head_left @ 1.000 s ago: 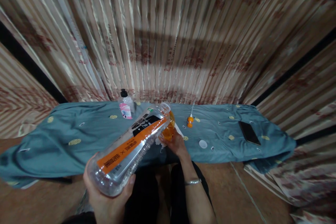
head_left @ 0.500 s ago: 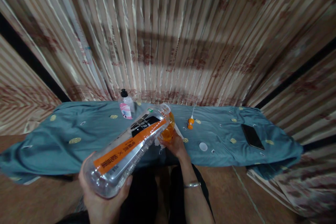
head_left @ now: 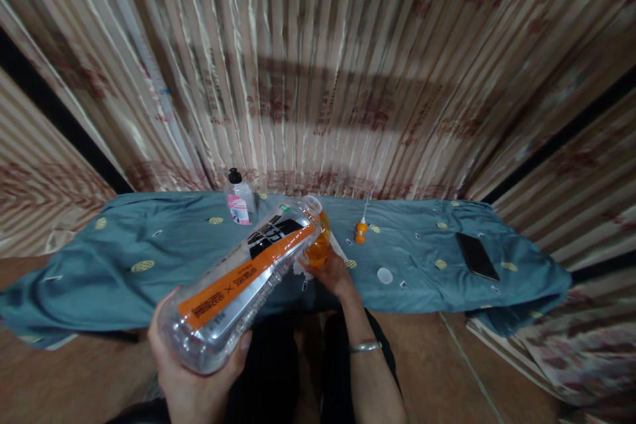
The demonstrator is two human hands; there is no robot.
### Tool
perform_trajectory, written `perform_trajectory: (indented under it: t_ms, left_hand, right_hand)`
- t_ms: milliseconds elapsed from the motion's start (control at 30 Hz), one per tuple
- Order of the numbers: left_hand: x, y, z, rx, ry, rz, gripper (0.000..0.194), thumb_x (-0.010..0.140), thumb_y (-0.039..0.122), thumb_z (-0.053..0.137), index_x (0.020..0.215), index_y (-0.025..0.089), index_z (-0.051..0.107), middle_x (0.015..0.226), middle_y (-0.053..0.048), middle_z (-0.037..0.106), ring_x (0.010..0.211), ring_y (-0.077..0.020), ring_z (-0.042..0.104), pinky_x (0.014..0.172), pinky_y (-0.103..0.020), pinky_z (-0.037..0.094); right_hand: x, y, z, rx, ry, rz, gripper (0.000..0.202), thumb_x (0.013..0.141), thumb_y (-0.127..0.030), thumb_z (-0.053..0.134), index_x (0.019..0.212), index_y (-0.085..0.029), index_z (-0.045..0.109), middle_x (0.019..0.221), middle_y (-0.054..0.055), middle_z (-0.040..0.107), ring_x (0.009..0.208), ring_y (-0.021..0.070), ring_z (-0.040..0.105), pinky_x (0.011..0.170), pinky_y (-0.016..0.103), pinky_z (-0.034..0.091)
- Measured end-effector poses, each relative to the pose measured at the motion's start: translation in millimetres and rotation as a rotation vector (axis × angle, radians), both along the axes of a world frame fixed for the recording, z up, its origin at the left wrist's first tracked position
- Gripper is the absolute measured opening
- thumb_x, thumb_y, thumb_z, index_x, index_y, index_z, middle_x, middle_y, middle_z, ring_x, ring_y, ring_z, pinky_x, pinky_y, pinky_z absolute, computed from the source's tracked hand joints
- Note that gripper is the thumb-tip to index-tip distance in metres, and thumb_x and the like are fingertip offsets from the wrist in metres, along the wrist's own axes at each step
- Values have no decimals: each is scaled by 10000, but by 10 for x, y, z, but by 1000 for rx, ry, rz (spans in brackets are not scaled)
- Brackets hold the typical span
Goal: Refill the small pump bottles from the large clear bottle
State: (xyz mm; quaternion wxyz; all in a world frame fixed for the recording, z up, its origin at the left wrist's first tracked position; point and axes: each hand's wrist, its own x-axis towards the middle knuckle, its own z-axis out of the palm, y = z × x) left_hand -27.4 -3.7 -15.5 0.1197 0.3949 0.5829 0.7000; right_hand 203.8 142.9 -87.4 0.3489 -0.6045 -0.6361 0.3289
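My left hand (head_left: 196, 371) is wrapped round the base of a large clear bottle (head_left: 243, 278) with an orange and black label. The bottle is tilted, its open mouth up and to the right, over an orange bottle (head_left: 318, 245). My right hand (head_left: 332, 273) grips that orange bottle low down; its fingers are partly hidden behind it. Whether liquid runs between the two cannot be made out. Beneath them lies a piece of white paper (head_left: 338, 242). To the right, an orange pump top (head_left: 360, 232) with a clear tube rests on the cloth.
A teal cloth (head_left: 173, 238) covers the table. On it are a clear bottle with a black cap and pink label (head_left: 239, 202) at the back left, a white round lid (head_left: 384, 276) and a dark phone (head_left: 477, 256) at the right. A pleated curtain (head_left: 318, 79) hangs behind.
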Motion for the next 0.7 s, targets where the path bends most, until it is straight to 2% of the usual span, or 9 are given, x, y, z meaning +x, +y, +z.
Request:
perform_trajectory:
  t_ms: [167,300,433,600,700]
  left_hand:
    - [-37,-5,-34,-6,9,-16,1076,495,447,1047,1442,206,594,1332,-133,675,1135,-306,691,1064,-481,580]
    - [42,-42,51,-39,-42,-10,1059,558,474,1026,1479,207,579,1403,-149,640,1218,-322,665,1105,-499,557]
    - [86,-58,117,-50,-32,-1,1064,561,468,1027,1484,195,573,1367,-143,645,1207,-327,671,1159,-528,513]
    - [32,-41,42,-7,-1,-2,1098,521,475,1037,1476,199,572,1373,-143,644,1235,-337,668,1167,-527,506]
    - [-17,-34,-7,-38,3,0,1071,570,478,1019,1490,203,546,1406,-151,636,1261,-339,658,1164,-519,508]
  right_hand:
    - [18,13,-40,-1,4,2,740,767,-211,880,1449,-199,594,1307,146,805,1244,374,771,1073,531,616]
    - [18,10,-75,24,-13,-10,742,779,-218,875,1463,-202,588,1316,146,801,1260,370,766,1082,522,616]
    - [6,2,-86,34,-44,-23,726,773,-210,882,1441,-198,599,1293,159,809,1240,388,773,1055,527,627]
    - [0,-10,-91,55,-47,-27,666,794,-251,876,1401,-209,605,1251,136,824,1192,377,792,1028,534,634]
    - [1,-10,-93,37,-48,-33,676,779,-246,882,1396,-226,607,1236,120,831,1180,367,797,1016,511,636]
